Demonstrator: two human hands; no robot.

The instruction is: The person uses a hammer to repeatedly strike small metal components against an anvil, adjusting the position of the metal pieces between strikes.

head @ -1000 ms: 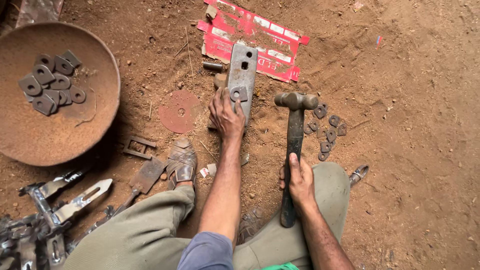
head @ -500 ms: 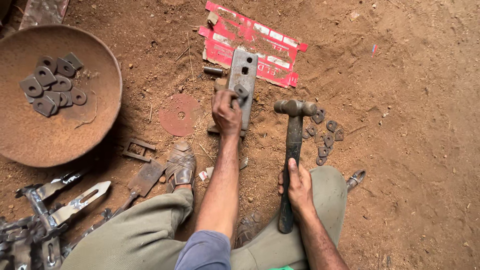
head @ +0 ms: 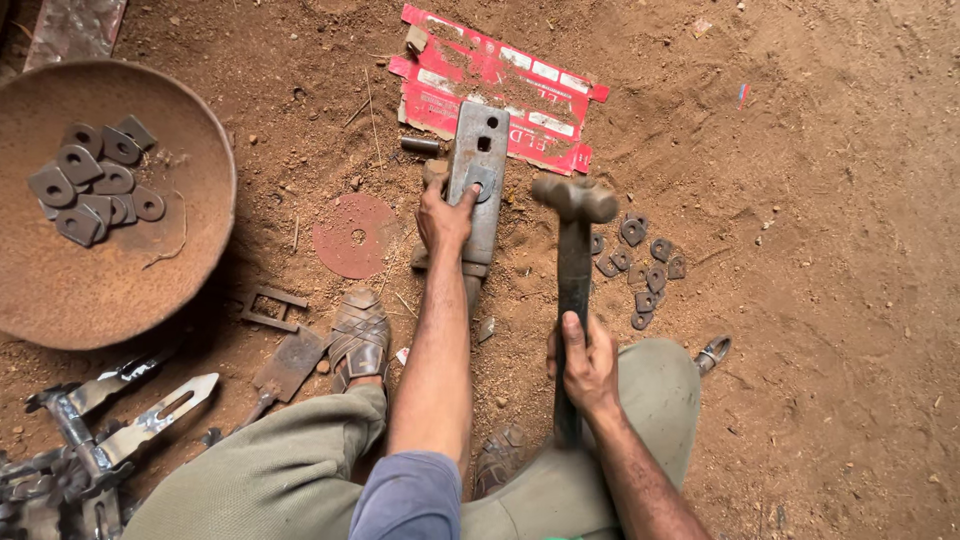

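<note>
My left hand (head: 443, 217) rests on a grey metal block (head: 477, 180) with holes that lies on the dirt, fingers pinching a small metal piece (head: 478, 186) against its top. My right hand (head: 587, 365) is shut on the handle of a hammer (head: 574, 262). The hammer's head is raised to the right of the block, above the ground. A loose pile of small holed metal pieces (head: 643, 262) lies on the dirt just right of the hammer. My sandalled foot (head: 359, 337) sits left of my left arm.
A rusty round bowl (head: 90, 290) at the left holds several similar metal pieces (head: 92, 183). A flattened red carton (head: 500, 85) lies beyond the block, a red disc (head: 356, 235) to its left. Metal tools and brackets (head: 110, 420) lie at the lower left.
The hammer head has drifted slightly left and up, closer to the block. My left hand stays on the block holding the small piece.
</note>
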